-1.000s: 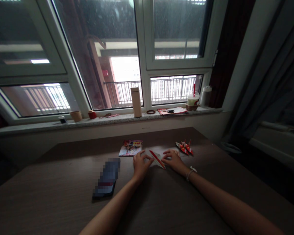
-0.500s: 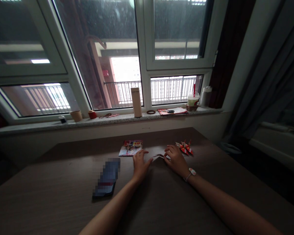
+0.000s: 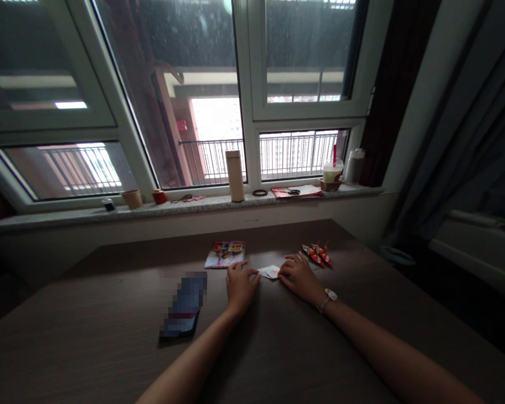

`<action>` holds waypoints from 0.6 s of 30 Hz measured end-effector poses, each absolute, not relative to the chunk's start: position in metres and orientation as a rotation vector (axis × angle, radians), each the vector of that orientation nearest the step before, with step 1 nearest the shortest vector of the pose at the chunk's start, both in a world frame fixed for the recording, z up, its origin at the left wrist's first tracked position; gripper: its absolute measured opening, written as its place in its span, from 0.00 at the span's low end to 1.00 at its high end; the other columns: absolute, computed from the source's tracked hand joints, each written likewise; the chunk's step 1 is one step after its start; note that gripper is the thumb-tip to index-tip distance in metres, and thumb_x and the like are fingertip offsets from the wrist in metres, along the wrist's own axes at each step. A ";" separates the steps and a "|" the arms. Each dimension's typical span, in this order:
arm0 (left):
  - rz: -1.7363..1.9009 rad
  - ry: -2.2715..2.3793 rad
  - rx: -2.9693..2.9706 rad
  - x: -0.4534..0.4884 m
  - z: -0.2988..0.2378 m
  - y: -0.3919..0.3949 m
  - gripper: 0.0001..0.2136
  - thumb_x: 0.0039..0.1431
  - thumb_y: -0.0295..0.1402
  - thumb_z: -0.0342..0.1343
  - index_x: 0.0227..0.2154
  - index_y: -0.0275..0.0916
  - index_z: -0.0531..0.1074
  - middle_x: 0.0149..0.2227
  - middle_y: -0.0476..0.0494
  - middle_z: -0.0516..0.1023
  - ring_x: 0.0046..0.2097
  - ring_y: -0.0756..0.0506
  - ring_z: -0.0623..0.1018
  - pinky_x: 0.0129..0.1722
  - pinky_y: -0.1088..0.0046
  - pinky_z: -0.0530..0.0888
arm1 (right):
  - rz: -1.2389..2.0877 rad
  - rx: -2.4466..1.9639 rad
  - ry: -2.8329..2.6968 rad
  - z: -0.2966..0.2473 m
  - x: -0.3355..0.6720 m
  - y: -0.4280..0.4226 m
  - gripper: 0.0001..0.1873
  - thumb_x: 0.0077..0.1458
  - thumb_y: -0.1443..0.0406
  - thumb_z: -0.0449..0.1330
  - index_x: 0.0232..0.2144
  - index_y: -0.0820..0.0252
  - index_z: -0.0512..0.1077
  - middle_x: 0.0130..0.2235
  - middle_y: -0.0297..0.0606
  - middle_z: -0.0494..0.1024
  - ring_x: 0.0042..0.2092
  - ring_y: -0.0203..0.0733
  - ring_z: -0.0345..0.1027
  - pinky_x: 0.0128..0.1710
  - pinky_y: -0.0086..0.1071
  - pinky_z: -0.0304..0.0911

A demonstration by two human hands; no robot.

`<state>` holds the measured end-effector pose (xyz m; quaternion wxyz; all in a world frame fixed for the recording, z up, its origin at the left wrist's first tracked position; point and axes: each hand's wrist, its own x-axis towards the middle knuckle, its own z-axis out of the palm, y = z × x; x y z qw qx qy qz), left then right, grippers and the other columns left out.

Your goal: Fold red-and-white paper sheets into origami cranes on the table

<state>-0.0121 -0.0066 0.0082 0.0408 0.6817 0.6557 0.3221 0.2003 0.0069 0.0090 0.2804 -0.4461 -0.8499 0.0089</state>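
A small piece of folded paper point(image 3: 269, 272), white with some red, lies nearly flat on the table between my hands. My left hand point(image 3: 240, 286) pinches its left end between thumb and fingers. At the paper's right end, my right hand point(image 3: 301, 276) has its fingertips closed on the edge; a bracelet circles that wrist. Just beyond my right hand stand several folded red and white paper cranes point(image 3: 317, 253). A colourful printed packet point(image 3: 225, 255) lies behind my left hand.
A dark phone-like object point(image 3: 184, 306), partly pixelated, lies on the brown table point(image 3: 88, 314) to the left. On the windowsill point(image 3: 197, 205) stand a tall beige flask point(image 3: 234, 177), a paper cup point(image 3: 131, 198), a drink cup with a red straw point(image 3: 332, 169), and paper sheets with scissors point(image 3: 293, 192).
The paper, seen edge-on and raised before, has turned so its white face shows. My left hand's fingers have closed in on its left end; my right hand has shifted slightly.
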 end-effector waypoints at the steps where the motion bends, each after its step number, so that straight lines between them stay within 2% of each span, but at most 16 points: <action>1: 0.968 2.013 2.094 -0.012 0.009 -0.007 0.09 0.56 0.37 0.59 0.36 0.45 0.83 0.55 0.42 0.73 0.59 0.35 0.63 0.59 0.55 0.62 | 0.020 -1.197 -2.282 0.009 0.200 0.007 0.08 0.59 0.64 0.59 0.36 0.53 0.79 0.40 0.38 0.80 0.56 0.52 0.63 0.64 0.59 0.39; 6: 0.905 2.037 2.111 -0.010 0.007 -0.008 0.10 0.56 0.39 0.59 0.39 0.47 0.82 0.57 0.42 0.72 0.60 0.34 0.61 0.60 0.53 0.60 | 0.049 -1.148 -2.291 0.005 0.200 0.007 0.10 0.60 0.66 0.57 0.38 0.53 0.79 0.41 0.39 0.79 0.57 0.50 0.62 0.64 0.59 0.38; 11: 0.826 2.077 2.141 -0.009 0.004 -0.008 0.13 0.56 0.43 0.59 0.42 0.50 0.81 0.58 0.41 0.70 0.62 0.31 0.59 0.61 0.50 0.58 | 0.182 -1.092 -2.264 0.001 0.200 0.011 0.12 0.59 0.69 0.58 0.41 0.53 0.78 0.45 0.41 0.78 0.57 0.49 0.62 0.64 0.58 0.42; 16: 0.789 2.080 2.133 -0.006 0.005 -0.008 0.14 0.57 0.46 0.57 0.43 0.51 0.81 0.59 0.39 0.68 0.63 0.31 0.59 0.62 0.45 0.55 | 0.255 -1.085 -2.242 -0.001 0.199 0.012 0.08 0.58 0.67 0.61 0.37 0.51 0.80 0.44 0.39 0.77 0.53 0.47 0.63 0.60 0.48 0.52; 18: 0.786 2.065 2.129 -0.005 0.005 -0.008 0.15 0.57 0.47 0.57 0.43 0.52 0.80 0.60 0.40 0.68 0.63 0.31 0.58 0.62 0.43 0.53 | 0.284 -1.090 -2.226 -0.002 0.199 0.013 0.07 0.57 0.66 0.61 0.36 0.50 0.80 0.45 0.38 0.76 0.54 0.47 0.62 0.60 0.46 0.53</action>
